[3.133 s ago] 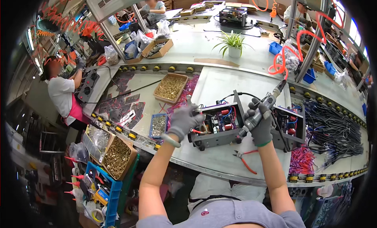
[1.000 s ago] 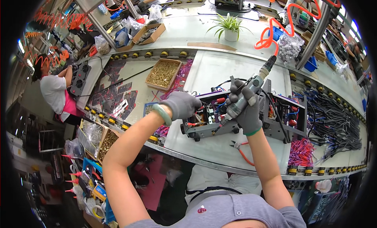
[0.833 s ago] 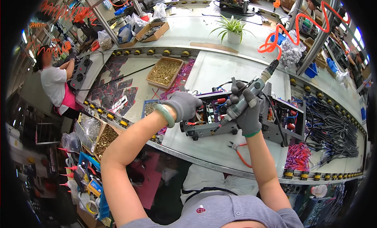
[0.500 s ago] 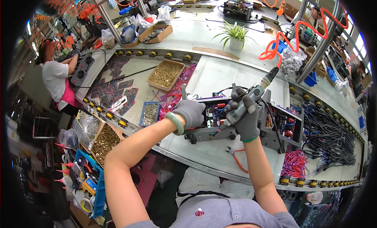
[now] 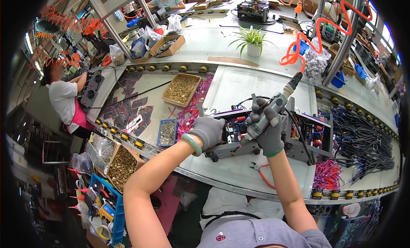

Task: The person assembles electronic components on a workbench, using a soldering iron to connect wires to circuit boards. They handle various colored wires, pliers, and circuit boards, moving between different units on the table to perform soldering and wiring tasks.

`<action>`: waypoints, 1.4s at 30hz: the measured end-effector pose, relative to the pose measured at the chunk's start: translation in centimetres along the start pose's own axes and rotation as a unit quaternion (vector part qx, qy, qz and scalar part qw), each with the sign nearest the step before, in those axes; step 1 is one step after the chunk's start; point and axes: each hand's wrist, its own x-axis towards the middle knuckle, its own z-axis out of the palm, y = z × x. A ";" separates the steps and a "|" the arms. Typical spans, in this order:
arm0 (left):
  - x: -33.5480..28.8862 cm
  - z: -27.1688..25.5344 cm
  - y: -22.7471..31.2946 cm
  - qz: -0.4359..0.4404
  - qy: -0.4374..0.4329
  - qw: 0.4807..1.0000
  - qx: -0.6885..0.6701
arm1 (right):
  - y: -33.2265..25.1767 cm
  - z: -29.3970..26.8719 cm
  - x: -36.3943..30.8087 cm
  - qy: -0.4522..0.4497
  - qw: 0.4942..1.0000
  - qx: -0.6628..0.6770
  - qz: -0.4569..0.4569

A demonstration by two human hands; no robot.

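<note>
One second on, has moved the left hand (image 5: 208, 132) farther over the open grey chassis (image 5: 224, 153) on the counter (image 5: 222, 173), seemingly working there, with finger closure impossible to tell, while clamping the pneumatic screwdriver (image 5: 277, 102) in the right hand's (image 5: 270, 139) fingers.

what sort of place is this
Probably an electronics assembly workshop: an open metal case with wired components sits on the bench, the right hand holds a power tool on an orange hose, and small brass-coloured parts lie heaped nearby.
</note>
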 end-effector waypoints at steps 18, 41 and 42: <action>0.3 -1.4 -0.1 0.042 -0.004 0.999 0.017 | 1.6 3.3 7.0 0.034 0.978 -0.182 -0.093; -1.1 -0.4 0.8 -0.075 0.111 0.991 -0.027 | 4.5 5.5 6.2 -0.124 0.899 -0.398 -0.131; -1.1 -0.2 0.8 -0.068 0.117 0.990 -0.036 | 4.5 5.6 6.0 -0.125 0.901 -0.399 -0.118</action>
